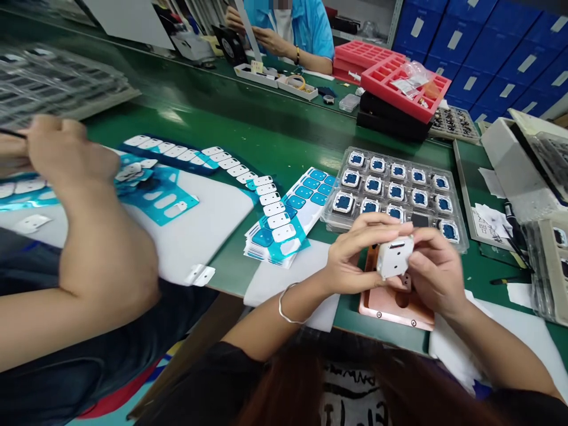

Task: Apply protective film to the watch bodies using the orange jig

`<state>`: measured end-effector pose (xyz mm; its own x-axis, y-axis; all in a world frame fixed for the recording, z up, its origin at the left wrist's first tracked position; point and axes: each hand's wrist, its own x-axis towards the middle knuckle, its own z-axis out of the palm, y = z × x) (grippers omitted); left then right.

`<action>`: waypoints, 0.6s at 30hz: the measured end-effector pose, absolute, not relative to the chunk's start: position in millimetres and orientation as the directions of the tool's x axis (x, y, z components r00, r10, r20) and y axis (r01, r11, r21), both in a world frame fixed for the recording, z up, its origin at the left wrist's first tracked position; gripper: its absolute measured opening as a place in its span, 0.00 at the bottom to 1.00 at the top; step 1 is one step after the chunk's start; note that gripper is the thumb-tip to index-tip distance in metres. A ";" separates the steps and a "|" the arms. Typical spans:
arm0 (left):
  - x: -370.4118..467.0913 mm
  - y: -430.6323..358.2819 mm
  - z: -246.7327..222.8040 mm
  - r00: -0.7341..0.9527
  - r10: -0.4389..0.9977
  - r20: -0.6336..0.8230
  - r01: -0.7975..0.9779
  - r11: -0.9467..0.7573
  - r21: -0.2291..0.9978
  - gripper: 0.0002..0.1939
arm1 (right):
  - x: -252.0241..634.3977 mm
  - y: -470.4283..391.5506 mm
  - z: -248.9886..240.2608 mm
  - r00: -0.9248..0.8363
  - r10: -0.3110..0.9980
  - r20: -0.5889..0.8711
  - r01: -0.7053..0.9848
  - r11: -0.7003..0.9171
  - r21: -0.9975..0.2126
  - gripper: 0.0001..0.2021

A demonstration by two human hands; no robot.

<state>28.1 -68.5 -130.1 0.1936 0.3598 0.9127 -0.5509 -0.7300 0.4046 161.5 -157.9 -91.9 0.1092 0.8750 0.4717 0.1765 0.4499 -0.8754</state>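
Note:
Between my two hands is a small white square housing with a dark slot and small dark holes on its face. My left hand grips it from the left, fingers over the top and thumb below. On its right side, the fingers and thumb of my right hand close on it. Beneath them lies a copper-coloured metal fixture, partly hidden by my hands. Just beyond my hands sits a clear plastic tray holding rows of similar white-rimmed parts with blue centres.
Blue sheets of white adhesive pieces fan out left of the tray. At far left, a co-worker's arm reaches over a white mat. Another person sits opposite. Red trays stand at the back; a white box is at right.

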 end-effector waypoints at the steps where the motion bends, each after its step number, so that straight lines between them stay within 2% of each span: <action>1: 28.1 -68.8 -129.6 0.193 0.365 0.911 -0.548 -0.730 0.409 0.34 | 165.7 -158.7 -85.9 0.124 0.779 0.615 0.351 0.545 -0.761 0.03; 2: 28.2 -68.9 -129.0 0.196 0.359 0.913 -0.542 -0.736 0.406 0.35 | 169.8 -160.1 -79.4 0.082 0.675 0.734 0.512 0.603 -0.612 0.05; 4: 28.6 -68.8 -127.9 0.207 0.337 0.919 -0.528 -0.752 0.395 0.35 | 175.6 -164.5 -67.2 -0.092 0.538 0.838 0.722 0.616 -0.316 0.10; 5: 28.7 -68.7 -127.6 0.211 0.328 0.921 -0.521 -0.760 0.389 0.35 | 176.7 -167.1 -62.6 -0.169 0.517 0.839 0.774 0.597 -0.212 0.12; 7: 28.6 -68.5 -127.1 0.220 0.313 0.924 -0.502 -0.775 0.382 0.35 | 175.9 -171.4 -57.4 -0.240 0.521 0.819 0.829 0.549 -0.106 0.13; 10: 27.7 -68.3 -126.6 0.230 0.309 0.923 -0.478 -0.790 0.383 0.35 | 171.7 -173.9 -57.2 -0.241 0.545 0.803 0.850 0.518 -0.097 0.14; 18: 27.7 -66.0 -128.4 0.264 0.273 0.925 -0.458 -0.809 0.369 0.36 | 171.4 -172.0 -53.7 -0.194 0.648 0.736 0.800 0.539 -0.264 0.08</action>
